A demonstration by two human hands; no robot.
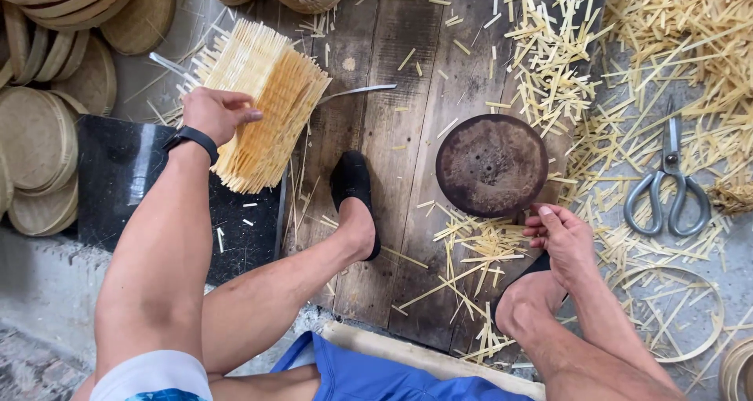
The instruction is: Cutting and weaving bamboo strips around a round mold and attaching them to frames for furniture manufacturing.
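Left hand [216, 112] closed on a stack of woven bamboo mats [263, 107], held up on edge near the far left corner of the wooden board [392, 134]. Right hand [561, 236] curled narrow, fingers pinched, cannot tell on what, just beside a round dark disc [492, 164] lying flat near the board's right edge. Scissors [668, 185] on the floor past that edge, among loose bamboo strips [549, 63].

Bamboo-weaving workshop: strip offcuts [627, 71], stacked trays [47, 134]
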